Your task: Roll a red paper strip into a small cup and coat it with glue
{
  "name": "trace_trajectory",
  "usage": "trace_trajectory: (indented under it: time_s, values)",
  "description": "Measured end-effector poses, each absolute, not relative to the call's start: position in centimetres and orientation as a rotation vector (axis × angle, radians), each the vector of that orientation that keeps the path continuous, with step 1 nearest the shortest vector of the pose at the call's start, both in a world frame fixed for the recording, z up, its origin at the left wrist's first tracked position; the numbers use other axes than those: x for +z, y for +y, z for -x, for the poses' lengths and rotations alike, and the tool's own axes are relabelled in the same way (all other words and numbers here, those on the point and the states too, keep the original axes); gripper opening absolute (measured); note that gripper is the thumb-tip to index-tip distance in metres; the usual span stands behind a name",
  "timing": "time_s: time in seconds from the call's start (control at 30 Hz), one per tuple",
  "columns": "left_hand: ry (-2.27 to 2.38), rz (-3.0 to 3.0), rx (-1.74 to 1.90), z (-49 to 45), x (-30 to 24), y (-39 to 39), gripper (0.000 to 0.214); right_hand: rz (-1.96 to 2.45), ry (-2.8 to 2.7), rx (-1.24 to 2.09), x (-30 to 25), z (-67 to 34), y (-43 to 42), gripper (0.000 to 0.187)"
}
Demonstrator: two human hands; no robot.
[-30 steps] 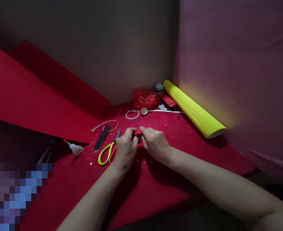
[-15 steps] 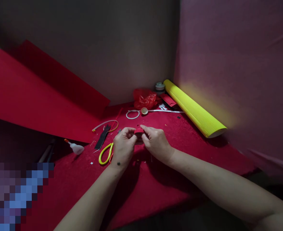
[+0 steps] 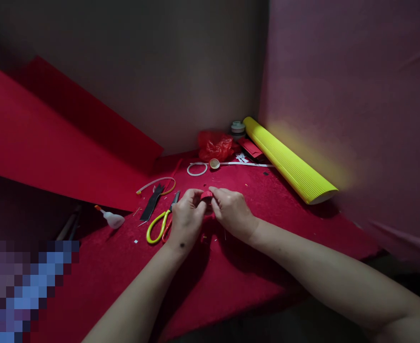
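Note:
Between the fingertips of both hands is a small red ridged piece (image 3: 206,195), curved like a ring or cap; its lower part is hidden by the fingers. My left hand (image 3: 187,216) pinches its left side, and my right hand (image 3: 233,212) pinches its right side. Both hands are closed on it, a little above the red cloth. Close to my left hand lies a pair of scissors (image 3: 157,227) with one yellow and one red handle. A black fringed strip (image 3: 152,204) rests left of the scissors.
A white glue bottle (image 3: 113,219) with an orange tip lies left. Behind are a white coiled strip (image 3: 197,169), a small round disc (image 3: 215,164) and a red plastic bag (image 3: 215,145). A yellow corrugated roll (image 3: 292,164) lies right; a large red sheet (image 3: 60,138) slopes at left.
My left hand has shifted slightly right, uncovering more of the scissors' blades and red handle. The red ridged piece has turned a little between the fingers.

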State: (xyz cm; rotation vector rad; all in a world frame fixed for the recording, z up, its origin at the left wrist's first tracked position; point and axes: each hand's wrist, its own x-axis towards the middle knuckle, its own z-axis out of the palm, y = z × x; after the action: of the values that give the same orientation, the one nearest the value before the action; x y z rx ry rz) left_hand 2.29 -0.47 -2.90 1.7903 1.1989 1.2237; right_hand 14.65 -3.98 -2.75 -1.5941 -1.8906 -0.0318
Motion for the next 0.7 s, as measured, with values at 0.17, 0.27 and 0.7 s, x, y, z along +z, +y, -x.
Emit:
trace_trajectory:
  time_s: [0.17, 0.27, 0.7]
  values:
    - [1.177, -1.840, 1.210, -2.17, -2.92, -0.50, 0.011, 1.597, -1.908, -0.040, -2.81, -14.73, -3.95, 0.030]
    - [1.180, -1.880, 1.192, -2.15, -3.00, -0.46, 0.013, 1.604, -1.930, -0.046, -2.76, -14.77, -3.93, 0.034]
    - [1.279, -2.171, 1.207, -1.80, -3.18, -0.72, 0.010, 1.636, -1.952, -0.060, -2.54, -14.60, -4.18, 0.037]
